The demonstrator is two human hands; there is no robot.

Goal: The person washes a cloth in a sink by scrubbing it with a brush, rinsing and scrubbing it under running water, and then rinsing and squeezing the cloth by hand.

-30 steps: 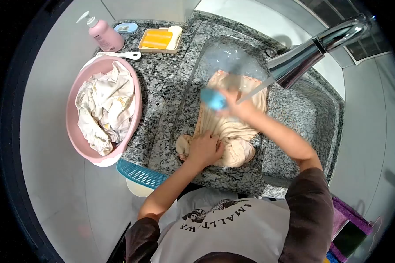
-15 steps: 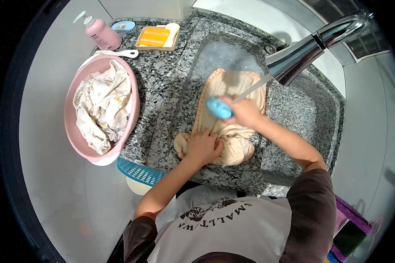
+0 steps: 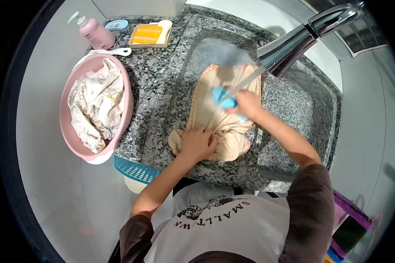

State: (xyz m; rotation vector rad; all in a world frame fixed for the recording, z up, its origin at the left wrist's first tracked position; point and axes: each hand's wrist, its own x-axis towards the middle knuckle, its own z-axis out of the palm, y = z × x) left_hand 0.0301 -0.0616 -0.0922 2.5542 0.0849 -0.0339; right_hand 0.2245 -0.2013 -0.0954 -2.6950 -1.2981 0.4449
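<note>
A wet cream garment (image 3: 219, 87) with an orange stitched edge lies spread over the granite sink, its near end bunched up. My left hand (image 3: 198, 143) grips the bunched part, fingers curled into the fabric. In my right hand (image 3: 245, 104) is a light blue scrub brush (image 3: 224, 97), held over the middle of the garment; its underside is hidden. Water runs from the chrome faucet (image 3: 289, 48) in a slanting stream onto the cloth by the brush.
Left of the sink stands a pink basin (image 3: 128, 107) holding pale clothes (image 3: 96, 103). Behind it are a pink pump bottle (image 3: 96, 34), a light blue oval item (image 3: 116, 25) and a dish (image 3: 162, 44) with an orange soap bar (image 3: 147, 34). A blue perforated basket (image 3: 136, 169) sits below the counter edge.
My right hand with the brush has shifted slightly relative to the cloth, a little toward the right side. My left hand keeps its hold. The whole view has shifted a little.
</note>
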